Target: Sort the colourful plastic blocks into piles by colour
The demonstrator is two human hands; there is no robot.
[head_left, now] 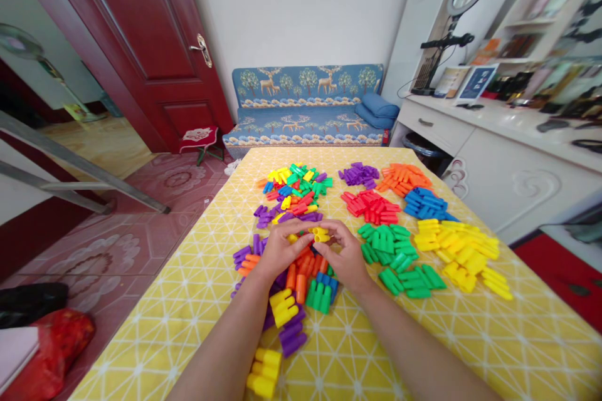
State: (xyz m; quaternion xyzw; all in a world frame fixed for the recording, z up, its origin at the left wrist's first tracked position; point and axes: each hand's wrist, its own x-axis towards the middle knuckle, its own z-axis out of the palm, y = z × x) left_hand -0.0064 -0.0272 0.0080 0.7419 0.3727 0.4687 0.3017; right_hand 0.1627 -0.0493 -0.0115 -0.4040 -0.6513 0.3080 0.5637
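Both hands meet over the middle of a table with a yellow patterned cloth [470, 338]. My left hand [281, 249] and my right hand [345, 257] pinch a small yellow block piece [321, 235] between their fingertips. Under and around them lies a mixed heap of coloured plastic blocks [296, 197], with orange, green, blue and purple pieces by my wrists. A yellow block cluster [284, 307] lies near my left forearm, and another yellow cluster [263, 373] sits at the table's near edge.
Sorted piles lie to the right: purple [359, 174], orange [401, 178], red [371, 207], blue [426, 202], green [397, 257], yellow [463, 250]. A blue sofa [305, 106] stands beyond the table, a red door [141, 44] at left, a white desk [493, 138] at right.
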